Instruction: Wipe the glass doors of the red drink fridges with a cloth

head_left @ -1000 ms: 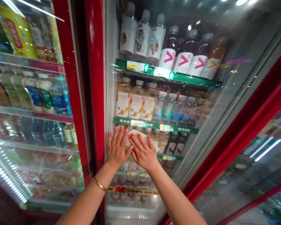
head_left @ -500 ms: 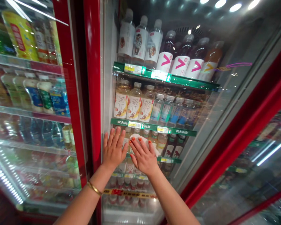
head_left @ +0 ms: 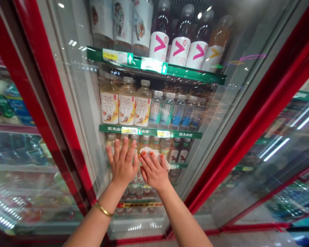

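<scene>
My left hand [head_left: 122, 166] lies against the glass door [head_left: 216, 113] of a drinks fridge, palm to the pane, fingers spread. It holds nothing; a gold bangle [head_left: 103, 209] circles the wrist. Just to its right, my right hand [head_left: 156, 171] presses a thin white cloth [head_left: 147, 150] flat on the same pane. Parts of the cloth show around the orange-nailed fingers, and the rest is hidden beneath them. Behind the glass, bottles with white tea labels [head_left: 126, 108] stand on the shelf above my hands.
Red door frames [head_left: 247, 113] run along the right and the left [head_left: 51, 92]. Inside, green shelf edges [head_left: 189, 73] carry price tags. Large bottles with pink marks [head_left: 179, 49] fill the top shelf. Another drinks fridge [head_left: 12, 164] stands at the left.
My view has shifted left and closer to the door, so the shelves look larger and the left fridge shows less. Both hands remain on the glass, the cloth still under the right one.
</scene>
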The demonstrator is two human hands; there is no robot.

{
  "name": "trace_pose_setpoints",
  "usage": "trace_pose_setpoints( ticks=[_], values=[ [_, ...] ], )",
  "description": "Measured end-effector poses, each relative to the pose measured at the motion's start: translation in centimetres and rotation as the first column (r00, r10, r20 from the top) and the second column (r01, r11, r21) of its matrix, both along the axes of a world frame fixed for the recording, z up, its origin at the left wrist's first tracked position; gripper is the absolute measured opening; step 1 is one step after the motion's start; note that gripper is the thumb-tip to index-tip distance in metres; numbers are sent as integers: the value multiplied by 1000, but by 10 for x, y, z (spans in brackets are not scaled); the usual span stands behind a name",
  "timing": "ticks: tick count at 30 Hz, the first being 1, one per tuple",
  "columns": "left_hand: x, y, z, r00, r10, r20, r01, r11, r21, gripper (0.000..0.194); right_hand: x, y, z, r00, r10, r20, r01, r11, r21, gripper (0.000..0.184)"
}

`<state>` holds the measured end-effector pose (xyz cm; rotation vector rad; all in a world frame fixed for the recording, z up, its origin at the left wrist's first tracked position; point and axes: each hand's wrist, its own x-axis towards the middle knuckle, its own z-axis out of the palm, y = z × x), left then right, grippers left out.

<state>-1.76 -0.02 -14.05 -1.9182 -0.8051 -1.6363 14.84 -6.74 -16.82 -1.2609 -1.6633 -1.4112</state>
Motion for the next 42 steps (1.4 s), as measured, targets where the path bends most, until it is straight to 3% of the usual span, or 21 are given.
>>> trace_pose_setpoints(
  ticks=[2, 3, 6, 9, 11, 13, 15, 17, 19, 22, 24, 26, 28, 30, 32, 34, 37, 40, 42],
  values=[
    [5, 2, -3, 1000, 25, -5, -24, 999, 23, 84, 31, -19, -22, 999, -21, -43, 22, 999, 30, 73],
    [6, 3, -3, 1000, 30, -7, -30, 999, 33, 84, 52, -28, -25, 995, -42, -92, 47, 998, 52, 78],
    [5, 6, -3, 999, 42, -5, -42, 998, 55, 82, 100, -35, -1, 939, -88, -332, 147, 977, 156, 82],
    [4, 5, -2, 999, 50, -8, -50, 997, 61, 80, 89, -16, 32, 860, -64, -507, 185, 964, 192, 78],
    [3, 5, -2, 999, 51, -21, -49, 997, 53, 80, 57, -3, 31, 899, -19, -438, 87, 987, 136, 78],
    [2, 6, -3, 998, 53, -33, -52, 997, 50, 81, 30, -2, 6, 963, 49, -266, -43, 999, 31, 76],
    [1, 7, -4, 997, 62, -38, -60, 997, 55, 81, 26, -12, -34, 987, 101, -128, -111, 991, -75, 67],
    [0, 8, -5, 996, 77, -37, -75, 996, 55, 81, 49, -28, -67, 989, 97, -116, -109, 989, -104, 65],
    [1, 8, -6, 995, 98, -32, -97, 994, 51, 80, 85, -42, -77, 977, 55, -206, -64, 997, -39, 76],
    [1, 9, -9, 994, 106, -13, -105, 992, 65, 80, 116, -42, -46, 919, -6, -395, 51, 993, 102, 86],
    [1, 10, -12, 997, 73, 11, -73, 996, 55, 78, 107, -31, -17, 887, -23, -461, 94, 987, 131, 85],
    [-1, 12, -16, 999, 29, 39, -30, 1000, 11, 74, 83, -22, 0, 913, 4, -408, 43, 994, 105, 84],
    [-2, 13, -19, 999, 24, 47, -22, 999, -32, 72, 61, -22, -4, 966, 78, -246, -74, 997, 26, 79],
    [-2, 13, -21, 998, 61, 33, -60, 998, -32, 75, 58, -31, -23, 984, 146, -105, -154, 985, -73, 71],
    [-1, 11, -20, 995, 101, 24, -101, 995, 7, 79, 74, -43, -43, 984, 152, -96, -161, 982, -103, 70],
    [2, 8, -18, 994, 106, 30, -107, 994, 38, 82, 99, -52, -51, 976, 103, -194, -113, 993, -37, 77],
    [6, 3, -14, 995, 96, 36, -97, 995, 32, 83, 118, -47, -37, 921, 30, -387, 11, 995, 103, 81],
    [8, 1, -10, 994, 108, 18, -109, 993, 48, 83, 98, -30, -15, 882, 10, -472, 73, 985, 158, 80],
    [9, 1, -8, 993, 114, 10, -115, 991, 70, 83, 75, -20, -11, 914, 21, -406, 45, 987, 151, 79]
  ],
)
